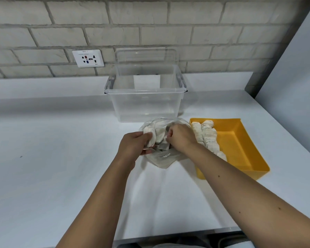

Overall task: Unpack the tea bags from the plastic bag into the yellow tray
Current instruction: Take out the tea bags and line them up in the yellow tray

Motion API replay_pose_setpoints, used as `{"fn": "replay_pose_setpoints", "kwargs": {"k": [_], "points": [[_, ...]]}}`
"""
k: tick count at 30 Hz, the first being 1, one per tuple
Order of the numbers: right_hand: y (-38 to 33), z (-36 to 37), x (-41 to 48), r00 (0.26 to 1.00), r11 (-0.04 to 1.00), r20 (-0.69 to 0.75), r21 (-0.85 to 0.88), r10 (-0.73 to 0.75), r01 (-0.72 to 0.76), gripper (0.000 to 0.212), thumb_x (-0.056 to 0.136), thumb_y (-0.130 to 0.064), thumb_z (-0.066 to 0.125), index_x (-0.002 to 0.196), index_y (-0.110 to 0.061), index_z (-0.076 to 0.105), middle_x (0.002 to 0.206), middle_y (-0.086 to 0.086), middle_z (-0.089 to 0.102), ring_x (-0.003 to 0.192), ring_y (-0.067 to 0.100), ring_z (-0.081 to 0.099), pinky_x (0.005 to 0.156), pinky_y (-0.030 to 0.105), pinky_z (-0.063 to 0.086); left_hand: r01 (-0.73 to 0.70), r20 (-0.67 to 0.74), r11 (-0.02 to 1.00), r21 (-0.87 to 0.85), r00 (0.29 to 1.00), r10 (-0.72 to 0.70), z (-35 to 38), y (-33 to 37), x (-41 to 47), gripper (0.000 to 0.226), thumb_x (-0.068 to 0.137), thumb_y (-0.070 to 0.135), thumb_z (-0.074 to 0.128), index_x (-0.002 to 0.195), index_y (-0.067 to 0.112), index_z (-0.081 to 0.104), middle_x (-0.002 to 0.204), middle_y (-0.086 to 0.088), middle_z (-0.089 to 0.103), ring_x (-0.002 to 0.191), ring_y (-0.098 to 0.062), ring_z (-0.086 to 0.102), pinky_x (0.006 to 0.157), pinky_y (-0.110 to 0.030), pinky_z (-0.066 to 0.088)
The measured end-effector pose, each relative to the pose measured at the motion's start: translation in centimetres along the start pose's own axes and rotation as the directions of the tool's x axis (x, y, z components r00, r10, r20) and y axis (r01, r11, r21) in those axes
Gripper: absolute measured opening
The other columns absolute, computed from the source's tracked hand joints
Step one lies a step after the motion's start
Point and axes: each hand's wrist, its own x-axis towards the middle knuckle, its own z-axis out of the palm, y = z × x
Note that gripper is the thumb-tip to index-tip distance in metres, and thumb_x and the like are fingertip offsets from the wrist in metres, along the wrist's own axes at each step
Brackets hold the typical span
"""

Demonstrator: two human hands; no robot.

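Bag (162, 158) in left hand (132, 144), right hand (182, 138) curled.

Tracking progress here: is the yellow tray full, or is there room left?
Partly full. White tea bags lie in rows along the yellow plastic tray's left side; its right half shows bare floor.

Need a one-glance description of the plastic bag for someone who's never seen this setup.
On the white counter, look just in front of the clear storage box, left of the yellow tray. The plastic bag lies between both hands: the left hand grips its edge, the right hand reaches inside. Unlike its rigid neighbours, it is crumpled, see-through film holding white tea bags.
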Motion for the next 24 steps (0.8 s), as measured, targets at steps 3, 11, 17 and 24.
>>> {"fn": "replay_pose_setpoints", "kwargs": {"k": [3,11,17,24], "points": [[0.2,-2.9,-1.6,0.999,0.992,0.038,0.121,-0.031,0.026,0.008,0.084,-0.013,0.064,0.077,-0.017,0.067,0.086,-0.001,0.069,0.088,0.019,0.062,0.071,0.027,0.045,-0.031,-0.013,0.999,0.038,0.999,0.031,-0.2,-0.3,0.2,0.016,0.091,0.009,0.064,0.077,0.004,0.071,0.069,-0.005,0.066,0.060,-0.016,0.070,0.061,-0.023,0.059],[-1.4,-8.8,-5.1,0.931,0.813,0.241,0.575,-0.273,0.089,0.009,0.092,-0.012,0.065,0.086,-0.015,0.059,0.072,-0.002,0.068,0.068,0.011,0.070,0.065,0.029,0.055,0.022,0.080,0.998,-0.057,0.997,-0.017,0.2,-0.3,0.1,0.023,0.097,0.019,0.057,0.099,0.003,0.074,0.100,-0.015,0.074,0.091,-0.029,0.073,0.078,-0.036,0.061],[-2.9,-6.7,-3.5,0.962,0.872,0.152,0.471,-0.225,0.130,0.008,0.091,-0.016,0.066,0.087,-0.013,0.059,0.077,0.002,0.068,0.065,0.011,0.069,0.058,0.024,0.050,0.085,0.208,0.977,-0.197,0.977,-0.043,0.4,0.2,-0.7,0.030,0.102,0.018,0.044,0.113,0.004,0.069,0.103,-0.015,0.075,0.094,-0.032,0.073,0.087,-0.038,0.059],[-2.7,-5.9,-2.5,0.978,0.868,0.098,0.484,-0.184,0.115,0.010,0.089,-0.016,0.069,0.084,-0.015,0.060,0.072,0.002,0.069,0.061,0.014,0.068,0.060,0.030,0.057,-0.057,0.106,0.997,-0.051,0.992,0.062,0.3,-0.3,-0.4,0.020,0.098,0.009,0.056,0.098,-0.007,0.069,0.092,-0.019,0.072,0.078,-0.026,0.075,0.076,-0.030,0.061]]}}
